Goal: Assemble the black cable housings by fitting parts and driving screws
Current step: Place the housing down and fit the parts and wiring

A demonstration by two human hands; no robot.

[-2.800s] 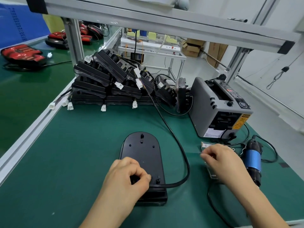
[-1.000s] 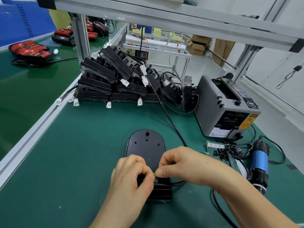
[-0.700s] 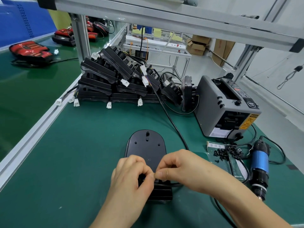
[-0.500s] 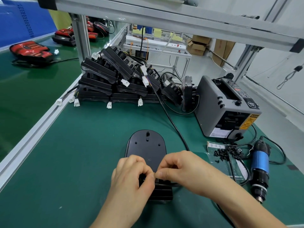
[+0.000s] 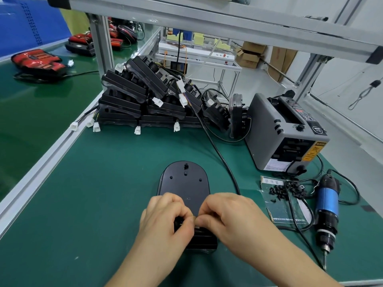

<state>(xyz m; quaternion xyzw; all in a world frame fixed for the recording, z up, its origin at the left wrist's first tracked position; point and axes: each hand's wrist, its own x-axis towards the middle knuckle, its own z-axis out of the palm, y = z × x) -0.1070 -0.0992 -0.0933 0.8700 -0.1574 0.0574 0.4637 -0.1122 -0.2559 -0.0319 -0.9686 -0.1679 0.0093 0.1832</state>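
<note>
**Black housing, two hands working at its near end**

Black plastic is lying flat on the green table [image 5: 93, 183]. The black housing [image 5: 184, 183] is sitting at centre with its long axis running straight away from the person, rounded end far and squared block end near. Both hands are meeting over that near end.

The left hand [image 5: 165, 220] is curling its fingers around the block from the left side, gripping the housing and steadying it. The right hand [image 5: 230, 216] is working from the right with thumb and forefinger pinched narrow, tip to tip with the left thumb. It is apparently holding a small part, but that is hidden between the fingertips, so I cannot tell what it is. The spot being worked is lying directly beneath those fingertips, so the coming move is looking like a short press down into the block, with neither hand needing to reach.

A black cable [image 5: 219, 156] is passing just right of the housing, running from under the right hand back to the stack of housings [image 5: 141, 100] at the rear of the table. Further right, loose black screws [image 5: 277, 192] are lying on a clear packet [image 5: 284, 210]. The blue electric screwdriver [image 5: 327, 210] is lying beside them, nearer the right hand than the left. A grey tape dispenser [image 5: 284, 137] is standing behind those.

Nothing is standing between the right hand and the screws. The cable is the one thing likely to snag.
</note>
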